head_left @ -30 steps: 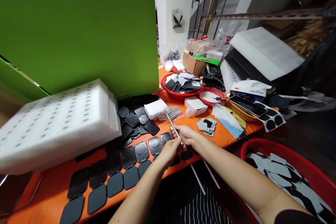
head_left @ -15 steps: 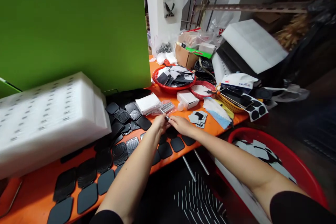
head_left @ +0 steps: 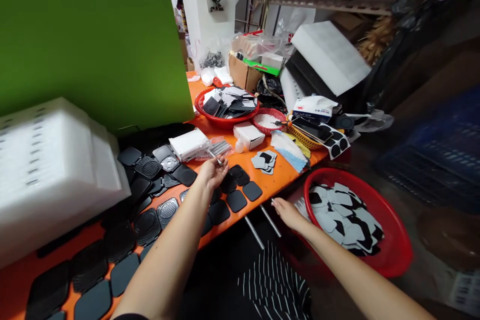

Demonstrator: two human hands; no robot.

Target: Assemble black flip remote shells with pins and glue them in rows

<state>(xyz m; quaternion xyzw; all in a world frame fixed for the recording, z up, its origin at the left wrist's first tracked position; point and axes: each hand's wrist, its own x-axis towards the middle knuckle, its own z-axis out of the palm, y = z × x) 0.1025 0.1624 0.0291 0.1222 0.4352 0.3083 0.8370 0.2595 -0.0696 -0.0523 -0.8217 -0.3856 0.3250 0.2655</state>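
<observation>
My left hand (head_left: pixel 213 171) is palm up above the orange table (head_left: pixel 279 180), its fingers curled round a thin metal rod (head_left: pixel 217 160). Beyond it lie silver rods in a clear plastic bag (head_left: pixel 220 147). My right hand (head_left: pixel 287 211) is past the table's front edge, near the red tub, its fingers pinched together; a tiny shiny bit shows at the fingertips, too small to name. Rows of black square pieces with hinged lids (head_left: pixel 237 201) lie on the table below and left of my left hand. A loose pile of grey pads (head_left: pixel 264 161) sits to the right.
White foam block (head_left: pixel 56 160) at left, before a green panel (head_left: pixel 90 40). A red basin of cut pieces (head_left: pixel 202 115), a white box (head_left: pixel 249 136) and a yellow basket (head_left: pixel 305 139) stand behind. Red tub (head_left: pixel 397 240) at right; two metal bars (head_left: pixel 255 232) jut from the table's edge.
My hands were together above the table; my right hand has moved away to the right and toward me. The left still holds the thin rod. The view has turned to the right.
</observation>
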